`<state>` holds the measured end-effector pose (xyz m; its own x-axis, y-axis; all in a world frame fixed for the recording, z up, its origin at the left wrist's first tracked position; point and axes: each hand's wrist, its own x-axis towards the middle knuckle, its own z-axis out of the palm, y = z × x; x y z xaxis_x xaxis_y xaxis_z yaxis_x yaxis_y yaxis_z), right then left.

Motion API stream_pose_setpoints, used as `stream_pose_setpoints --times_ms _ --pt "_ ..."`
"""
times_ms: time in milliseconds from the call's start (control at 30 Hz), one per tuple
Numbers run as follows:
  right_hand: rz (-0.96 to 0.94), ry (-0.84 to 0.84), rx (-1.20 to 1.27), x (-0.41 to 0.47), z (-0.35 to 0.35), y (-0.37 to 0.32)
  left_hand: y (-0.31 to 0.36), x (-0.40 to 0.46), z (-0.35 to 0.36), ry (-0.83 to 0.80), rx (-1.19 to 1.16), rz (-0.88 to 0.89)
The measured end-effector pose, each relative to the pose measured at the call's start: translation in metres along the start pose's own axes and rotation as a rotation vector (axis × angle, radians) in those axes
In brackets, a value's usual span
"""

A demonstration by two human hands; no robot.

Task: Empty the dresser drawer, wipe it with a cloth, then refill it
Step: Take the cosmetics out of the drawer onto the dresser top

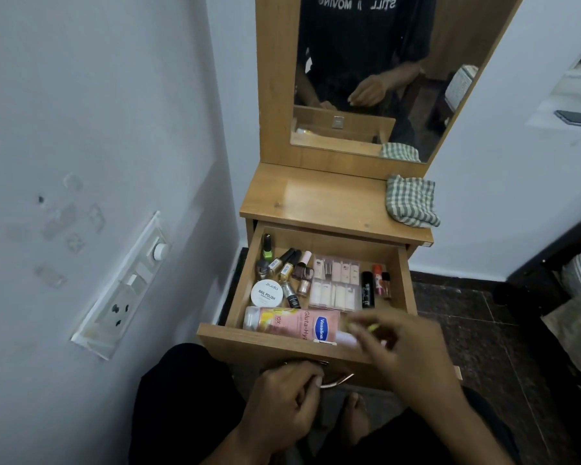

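The wooden dresser's drawer (249,340) stands pulled out and holds cosmetics. A pink Vaseline lotion tube (292,325) lies along its front. Behind it are a white nail polish remover jar (267,293), several nail polish bottles (287,266), a clear box of press-on nails (336,283) and a black tube (368,290). A green checked cloth (411,203) lies folded on the right of the dresser top (316,199). My left hand (282,404) grips the metal drawer handle (337,380). Blurred by motion, my right hand (406,350) hovers over the drawer's front right corner with its fingers loosely spread above the tube's end.
A mirror (366,78) rises behind the dresser top. A white switch and socket panel (125,290) is on the left wall. To the right are a dark bed frame (550,263) and a phone (577,117) on a white ledge. My knees and bare foot (354,421) are below the drawer.
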<state>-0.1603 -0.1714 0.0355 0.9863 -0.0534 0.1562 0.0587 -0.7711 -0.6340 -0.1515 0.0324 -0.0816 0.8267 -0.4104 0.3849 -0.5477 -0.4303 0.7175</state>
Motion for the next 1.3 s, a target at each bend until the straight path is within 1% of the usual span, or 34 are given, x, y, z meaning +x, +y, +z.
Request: stream_pose_setpoints --times_ms 67,133,267,333,433,533,600,667,833,1000,1100,1200,1300 --pt "0.067 0.009 -0.014 0.03 0.0 0.01 -0.001 0.002 0.001 0.004 -0.001 0.01" --pt "0.116 -0.023 -0.097 0.061 0.007 0.031 -0.003 0.002 0.002 0.0 -0.007 0.015" --pt "0.117 -0.099 -0.213 0.108 0.026 0.059 -0.008 0.0 0.001 0.021 -0.005 0.001" --pt "0.116 -0.125 -0.212 0.125 0.035 0.056 -0.008 0.0 0.0 0.034 -0.001 0.004" --pt "0.109 -0.174 -0.135 0.143 0.059 0.041 -0.009 0.001 0.001 0.054 -0.002 -0.001" --pt "0.21 -0.207 -0.073 0.154 0.086 0.029 -0.009 0.002 0.002 0.046 0.001 0.024" --pt "0.267 -0.217 -0.09 0.16 0.1 0.024 -0.008 0.002 0.001 0.033 -0.005 0.059" --pt "0.284 -0.25 -0.157 0.162 0.108 0.019 -0.007 0.003 0.0 0.032 -0.005 0.078" --pt "0.256 -0.307 -0.269 0.163 0.113 0.013 -0.012 0.006 -0.002 0.066 -0.002 0.088" --pt "0.126 -0.407 -0.372 0.158 0.106 0.01 -0.01 0.007 -0.002 0.061 -0.052 0.071" --pt "0.131 -0.45 -0.365 0.158 0.106 0.011 -0.01 0.007 -0.002 0.068 -0.053 0.082" --pt "0.098 -0.511 -0.426 0.156 0.109 0.014 -0.008 0.006 -0.003 0.049 -0.067 0.066" --pt "0.079 -0.51 -0.477 0.15 0.109 0.01 -0.005 0.007 -0.006 0.045 -0.061 0.056"
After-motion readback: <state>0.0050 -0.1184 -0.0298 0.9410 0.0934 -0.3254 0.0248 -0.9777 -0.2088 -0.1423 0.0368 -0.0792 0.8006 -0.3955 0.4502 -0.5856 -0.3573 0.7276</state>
